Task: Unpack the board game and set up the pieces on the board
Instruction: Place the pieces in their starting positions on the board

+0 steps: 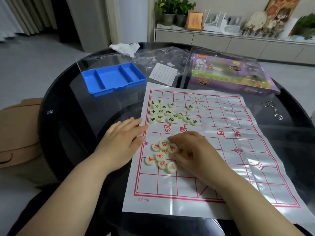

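Clearly the right hand (190, 149) sits nearest — fingers curled onto the heap of round cream pieces with red characters (161, 156).
The heap lies on the near-left squares of the white plastic board sheet (238, 150) with its red grid, spreading left of the fingertips; whether one piece is pinched cannot be told. The left hand (122, 138) lies flat on the sheet's left edge.

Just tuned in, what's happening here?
A person is setting up Chinese chess. The left hand lies flat on the board's left edge, while the right hand works among the red-lettered pieces heaped on the near half; whether it grips one is unclear. The black-lettered pieces sit in a loose cluster on the far half. Nothing is lined up yet. The blue tray is empty.
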`<state>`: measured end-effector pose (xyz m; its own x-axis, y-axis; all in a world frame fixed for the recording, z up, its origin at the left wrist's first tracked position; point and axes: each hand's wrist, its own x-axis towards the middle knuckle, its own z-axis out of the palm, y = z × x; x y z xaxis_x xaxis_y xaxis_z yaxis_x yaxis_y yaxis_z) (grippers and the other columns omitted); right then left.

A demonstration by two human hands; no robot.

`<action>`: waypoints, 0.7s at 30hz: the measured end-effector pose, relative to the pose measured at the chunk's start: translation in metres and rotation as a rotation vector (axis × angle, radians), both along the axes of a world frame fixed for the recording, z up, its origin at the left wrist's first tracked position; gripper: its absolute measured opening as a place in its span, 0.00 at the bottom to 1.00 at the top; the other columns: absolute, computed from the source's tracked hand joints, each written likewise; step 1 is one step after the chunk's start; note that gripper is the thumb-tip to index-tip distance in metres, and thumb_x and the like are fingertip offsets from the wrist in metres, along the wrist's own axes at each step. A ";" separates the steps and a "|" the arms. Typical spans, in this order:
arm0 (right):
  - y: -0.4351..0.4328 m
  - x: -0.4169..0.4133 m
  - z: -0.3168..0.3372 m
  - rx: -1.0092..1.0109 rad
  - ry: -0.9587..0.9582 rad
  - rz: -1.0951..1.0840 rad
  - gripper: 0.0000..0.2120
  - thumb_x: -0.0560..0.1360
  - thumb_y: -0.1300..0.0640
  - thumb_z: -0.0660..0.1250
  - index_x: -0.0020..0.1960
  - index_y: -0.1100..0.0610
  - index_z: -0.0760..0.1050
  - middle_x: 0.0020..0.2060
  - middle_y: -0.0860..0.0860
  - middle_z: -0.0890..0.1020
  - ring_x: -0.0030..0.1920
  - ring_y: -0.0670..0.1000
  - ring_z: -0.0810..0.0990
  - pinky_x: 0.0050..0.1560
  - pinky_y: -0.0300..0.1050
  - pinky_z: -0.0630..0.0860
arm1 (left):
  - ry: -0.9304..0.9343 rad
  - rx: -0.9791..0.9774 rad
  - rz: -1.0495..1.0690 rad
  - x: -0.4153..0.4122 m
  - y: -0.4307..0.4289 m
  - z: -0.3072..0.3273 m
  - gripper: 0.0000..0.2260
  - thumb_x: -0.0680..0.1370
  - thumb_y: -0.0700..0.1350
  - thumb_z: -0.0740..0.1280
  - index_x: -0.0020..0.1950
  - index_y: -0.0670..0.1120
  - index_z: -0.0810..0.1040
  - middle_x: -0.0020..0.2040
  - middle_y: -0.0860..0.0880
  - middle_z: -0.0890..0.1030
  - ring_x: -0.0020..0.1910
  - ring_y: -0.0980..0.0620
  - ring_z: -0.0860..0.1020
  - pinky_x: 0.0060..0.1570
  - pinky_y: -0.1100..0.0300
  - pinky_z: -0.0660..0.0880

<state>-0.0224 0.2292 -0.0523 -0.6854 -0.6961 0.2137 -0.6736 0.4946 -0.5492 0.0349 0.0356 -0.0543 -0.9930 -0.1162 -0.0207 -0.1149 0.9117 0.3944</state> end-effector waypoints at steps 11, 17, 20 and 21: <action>0.003 0.001 -0.005 -0.053 -0.103 0.039 0.21 0.64 0.51 0.66 0.58 0.49 0.76 0.45 0.29 0.68 0.50 0.33 0.70 0.54 0.20 0.64 | -0.074 0.061 -0.062 0.003 -0.007 0.000 0.23 0.78 0.57 0.54 0.72 0.61 0.53 0.73 0.63 0.48 0.63 0.70 0.40 0.63 0.68 0.34; -0.002 0.001 -0.015 -0.117 0.118 0.023 0.16 0.64 0.47 0.64 0.51 0.47 0.75 0.43 0.38 0.74 0.50 0.41 0.72 0.49 0.30 0.67 | -0.095 0.063 -0.075 0.009 -0.008 0.000 0.27 0.74 0.60 0.58 0.71 0.62 0.52 0.66 0.68 0.46 0.63 0.69 0.39 0.64 0.66 0.34; -0.004 0.000 -0.018 -0.110 0.227 0.050 0.11 0.65 0.49 0.63 0.48 0.47 0.73 0.40 0.43 0.81 0.48 0.44 0.72 0.47 0.37 0.68 | -0.110 0.077 -0.080 0.011 -0.009 0.002 0.28 0.74 0.61 0.59 0.71 0.63 0.50 0.64 0.69 0.44 0.63 0.69 0.38 0.63 0.66 0.33; -0.005 0.000 -0.018 -0.105 0.232 0.054 0.11 0.65 0.49 0.63 0.48 0.47 0.73 0.39 0.44 0.82 0.48 0.44 0.72 0.47 0.39 0.68 | -0.124 0.088 -0.085 0.013 -0.009 0.004 0.28 0.73 0.63 0.59 0.70 0.64 0.49 0.63 0.69 0.43 0.63 0.69 0.38 0.62 0.66 0.33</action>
